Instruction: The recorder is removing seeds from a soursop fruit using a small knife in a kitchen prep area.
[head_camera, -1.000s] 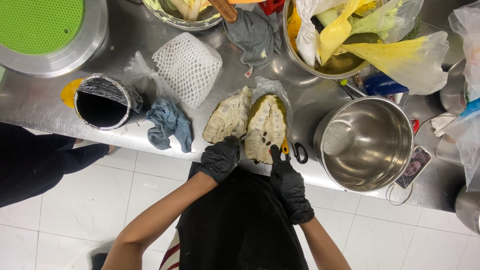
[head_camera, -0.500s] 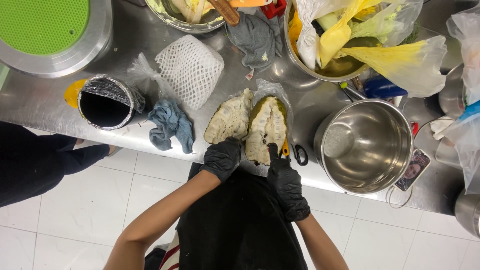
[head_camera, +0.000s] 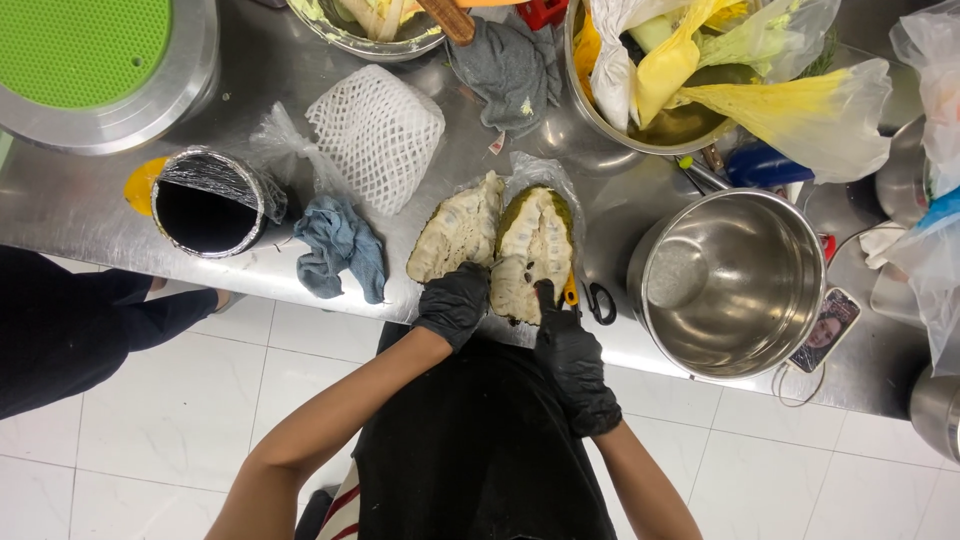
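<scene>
My left grip (head_camera: 455, 303) clasps the near end of the left fruit half (head_camera: 458, 230); my right grip (head_camera: 568, 355) presses a finger into the right fruit half (head_camera: 535, 245). Both halves lie on clear plastic on the steel tabletop (head_camera: 90, 215), beside a white foam net sleeve (head_camera: 375, 135).

fruit halves (head_camera: 500, 240); green rind, creamy white flesh; split open, cut faces up; table edge

2 fruit halves (head_camera: 458, 232) (head_camera: 534, 250), 2 gloved hands (head_camera: 455, 302) (head_camera: 568, 362), 2 cloths (head_camera: 340, 248) (head_camera: 512, 66), 1 empty steel pot (head_camera: 732, 282).
</scene>
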